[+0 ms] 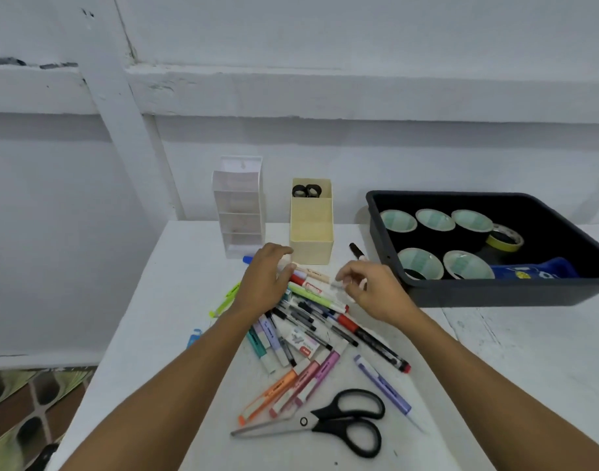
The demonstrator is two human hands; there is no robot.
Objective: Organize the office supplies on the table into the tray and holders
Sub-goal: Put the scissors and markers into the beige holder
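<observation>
A heap of pens, markers and highlighters [311,321] lies in the middle of the white table [495,351]. My left hand [265,277] rests palm down on the heap's far left end, fingers relaxed over the markers. My right hand [369,288] hovers over the heap's right end and pinches a small pale item [338,283] between thumb and fingers. Black-handled scissors [328,423] lie near the front. At the back stand a white tiered holder [238,207] and a cream box holder [311,226] with scissor handles showing inside. The black tray [495,290] sits at the right.
The tray holds several tape rolls [434,220], a yellow roll [505,237] and a blue item [536,270]. A dark marker [357,251] lies between the cream holder and the tray. A yellow-green highlighter [225,299] and a small blue item [194,336] lie near the table's left edge.
</observation>
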